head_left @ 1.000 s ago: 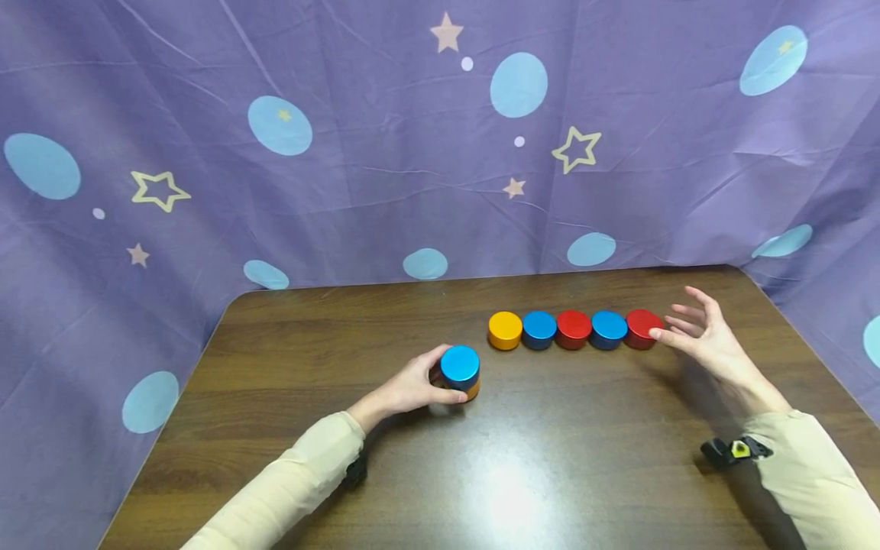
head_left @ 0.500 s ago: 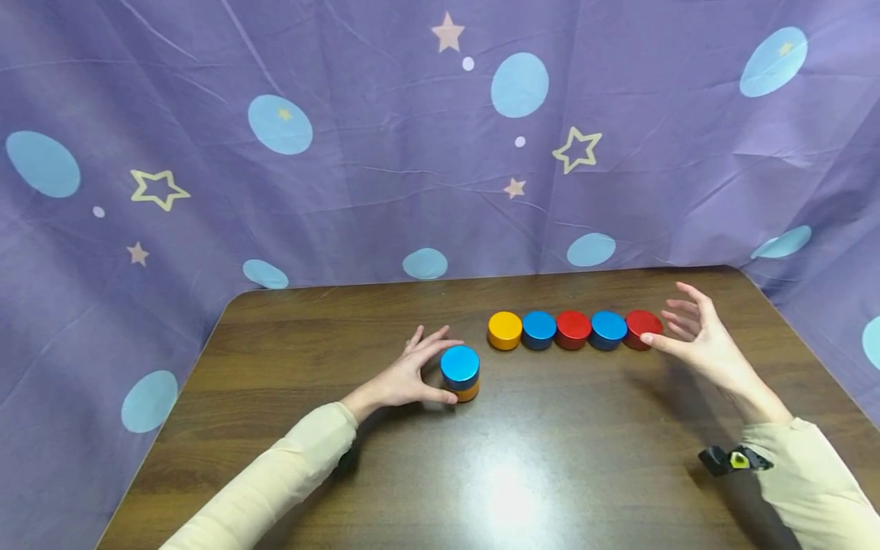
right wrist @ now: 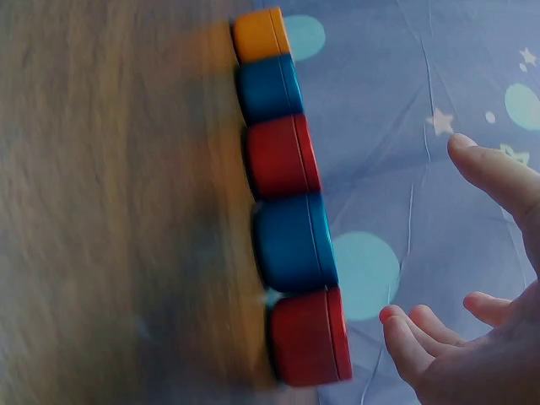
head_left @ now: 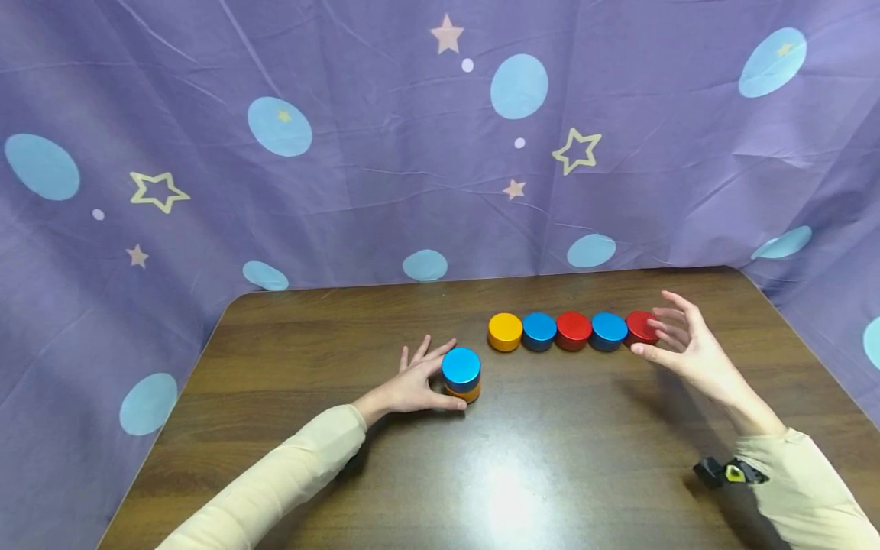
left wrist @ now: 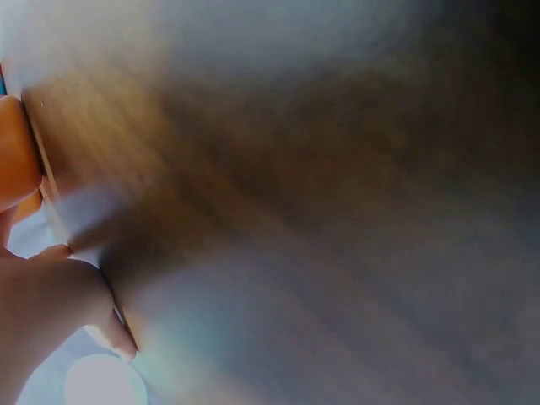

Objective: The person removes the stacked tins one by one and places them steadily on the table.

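Observation:
Two small round metal tins stand stacked on the table, a blue tin (head_left: pixel 461 368) on top of an orange tin (head_left: pixel 464 393). My left hand (head_left: pixel 415 386) is just left of this stack, fingers spread, the thumb along its front side; whether it touches is unclear. In the left wrist view the orange tin (left wrist: pixel 17 156) shows at the edge beside the left hand (left wrist: pixel 51 308). My right hand (head_left: pixel 697 355) hovers at the right end of a row of tins, nearest the end red tin (head_left: pixel 639 327), partly hiding it. Its fingers are spread and hold nothing.
Leftward from the end red tin, the touching row has a blue tin (head_left: pixel 608 330), a red tin (head_left: pixel 573 330), another blue tin (head_left: pixel 539 330) and a yellow-orange tin (head_left: pixel 505 331). A purple patterned curtain (head_left: pixel 385 191) hangs behind the wooden table (head_left: pixel 309 328).
My left hand has loosened from the stack and spread its fingers, then come back slightly toward it. My right hand has shifted left, over the end red tin's edge. The row stays put.

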The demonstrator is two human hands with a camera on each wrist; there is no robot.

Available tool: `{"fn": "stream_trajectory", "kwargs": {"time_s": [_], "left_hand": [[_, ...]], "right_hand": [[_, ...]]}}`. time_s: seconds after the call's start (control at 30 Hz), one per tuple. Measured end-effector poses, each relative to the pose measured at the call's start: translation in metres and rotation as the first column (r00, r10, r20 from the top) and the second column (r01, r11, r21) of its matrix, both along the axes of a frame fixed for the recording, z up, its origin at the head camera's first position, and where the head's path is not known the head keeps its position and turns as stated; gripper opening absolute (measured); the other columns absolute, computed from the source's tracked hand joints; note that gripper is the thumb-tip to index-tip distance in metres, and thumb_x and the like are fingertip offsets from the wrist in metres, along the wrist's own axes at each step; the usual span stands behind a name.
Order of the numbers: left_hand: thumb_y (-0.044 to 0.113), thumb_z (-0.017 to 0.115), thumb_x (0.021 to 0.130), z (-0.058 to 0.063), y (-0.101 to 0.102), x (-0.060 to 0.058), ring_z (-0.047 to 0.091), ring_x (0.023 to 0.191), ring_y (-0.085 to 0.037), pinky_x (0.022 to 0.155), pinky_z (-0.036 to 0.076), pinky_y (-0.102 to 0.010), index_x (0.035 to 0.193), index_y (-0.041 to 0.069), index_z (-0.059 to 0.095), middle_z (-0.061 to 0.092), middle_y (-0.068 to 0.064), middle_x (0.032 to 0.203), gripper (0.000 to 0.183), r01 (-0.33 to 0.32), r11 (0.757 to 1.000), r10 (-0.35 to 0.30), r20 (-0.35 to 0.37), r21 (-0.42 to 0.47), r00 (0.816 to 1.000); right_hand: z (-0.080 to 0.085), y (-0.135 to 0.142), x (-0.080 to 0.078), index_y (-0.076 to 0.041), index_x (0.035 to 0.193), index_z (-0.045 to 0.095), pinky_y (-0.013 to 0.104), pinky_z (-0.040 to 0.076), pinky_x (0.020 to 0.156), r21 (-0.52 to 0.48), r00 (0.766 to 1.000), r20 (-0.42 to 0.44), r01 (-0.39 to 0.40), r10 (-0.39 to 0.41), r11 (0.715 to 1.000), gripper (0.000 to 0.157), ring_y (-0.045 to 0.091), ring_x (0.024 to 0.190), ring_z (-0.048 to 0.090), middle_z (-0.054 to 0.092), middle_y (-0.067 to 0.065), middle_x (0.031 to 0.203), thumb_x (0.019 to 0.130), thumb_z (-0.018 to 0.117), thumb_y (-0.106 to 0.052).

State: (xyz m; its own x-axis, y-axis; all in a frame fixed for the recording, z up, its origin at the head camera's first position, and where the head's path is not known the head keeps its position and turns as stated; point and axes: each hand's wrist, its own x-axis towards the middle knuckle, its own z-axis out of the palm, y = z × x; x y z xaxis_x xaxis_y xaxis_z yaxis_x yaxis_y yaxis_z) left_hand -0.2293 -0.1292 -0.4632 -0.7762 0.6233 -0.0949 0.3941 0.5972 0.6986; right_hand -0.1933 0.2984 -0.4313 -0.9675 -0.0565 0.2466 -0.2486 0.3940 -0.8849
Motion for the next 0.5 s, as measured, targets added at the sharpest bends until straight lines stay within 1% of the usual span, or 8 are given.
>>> {"fn": "stream_trajectory", "kwargs": {"time_s": [0.1,0.3,0.4,0.5], "left_hand": [[0.037,0.08,0.08,0.0,0.001,0.001,-0.008,0.143,-0.041,0.103,-0.017,-0.065,0.144,0.016,0.047,0.02,-0.009,0.158,0.075,-0.015,1.0,0.015,-0.003,0.009,1.0],[0.035,0.081,0.079,0.001,0.002,0.0,-0.005,0.143,-0.042,0.103,-0.015,-0.066,0.142,0.015,0.05,0.022,-0.01,0.157,0.073,-0.028,1.0,0.028,-0.013,0.011,1.0],[0.033,0.081,0.079,0.001,0.003,0.0,-0.005,0.143,-0.042,0.103,-0.016,-0.066,0.141,0.016,0.051,0.022,-0.01,0.157,0.072,-0.027,1.0,0.027,-0.013,0.008,1.0],[0.033,0.082,0.078,0.002,0.002,-0.001,-0.005,0.143,-0.042,0.103,-0.016,-0.066,0.14,0.016,0.052,0.022,-0.01,0.157,0.071,-0.026,1.0,0.026,-0.009,0.011,1.0]], "right_hand": [[-0.004,-0.01,0.001,-0.007,0.15,0.02,0.011,0.042,0.09,-0.024,0.999,-0.013,-0.038,0.038,0.999,0.089,0.002,0.108,0.052,0.041,0.023,0.128,0.08,0.074,0.007],[-0.013,-0.032,0.002,-0.004,0.147,0.026,0.013,0.041,0.093,-0.067,0.994,-0.019,-0.108,0.107,0.992,0.084,0.007,0.108,0.055,0.041,0.026,0.127,0.079,0.074,0.009],[-0.016,-0.043,0.002,-0.003,0.145,0.03,0.015,0.042,0.094,-0.071,0.991,-0.036,-0.128,0.125,0.989,0.08,0.007,0.108,0.056,0.044,0.027,0.126,0.079,0.074,0.008],[-0.018,-0.053,0.0,-0.001,0.143,0.033,0.017,0.042,0.095,-0.09,0.987,-0.054,-0.153,0.148,0.984,0.076,0.009,0.11,0.058,0.044,0.029,0.127,0.079,0.074,0.01]]}}
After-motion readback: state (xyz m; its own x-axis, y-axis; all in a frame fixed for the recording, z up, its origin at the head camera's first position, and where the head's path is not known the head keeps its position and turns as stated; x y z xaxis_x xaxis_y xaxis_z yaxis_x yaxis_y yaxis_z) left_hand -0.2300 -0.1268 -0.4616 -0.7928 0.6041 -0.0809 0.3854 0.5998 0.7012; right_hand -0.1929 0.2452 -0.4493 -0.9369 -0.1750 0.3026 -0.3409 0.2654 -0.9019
